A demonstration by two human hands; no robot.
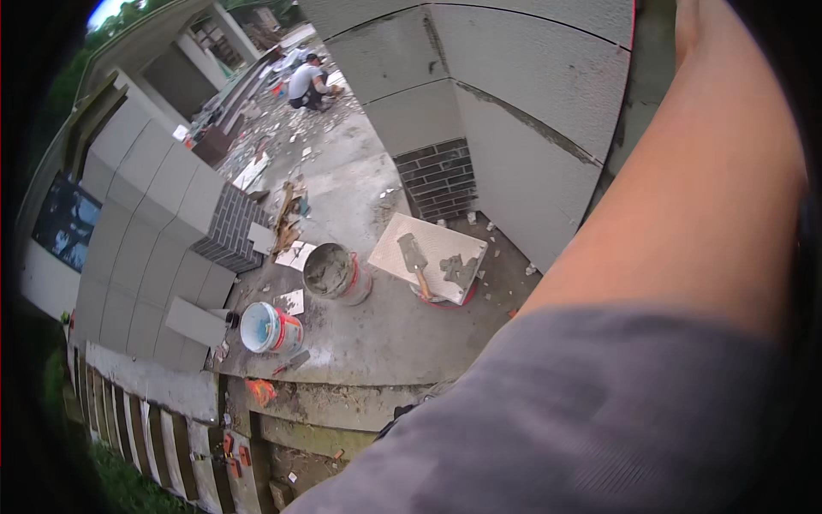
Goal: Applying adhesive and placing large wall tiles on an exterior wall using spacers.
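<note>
A raised bare arm [668,180] of mine, in a grey sleeve [582,411], fills the right side. It reaches up past the top edge beside a column clad in large grey tiles [531,103]. The hand at its end is cut off, so what it touches is hidden. I cannot tell for sure which arm this is. My other hand is out of the picture. Below the column, a trowel [413,257] with a wooden handle lies on a pale tile board [390,248], beside a lump of grey mortar [460,270]. The board rests on a red-rimmed bucket.
A bucket of mortar [330,272] and a white bucket with a bluish inside [259,328] stand on the concrete floor. Tile offcuts and rubble are scattered about. A tiled wall [141,248] rises on the left. Near the steps lies an orange bag [260,391]. Another person [306,84] crouches far back.
</note>
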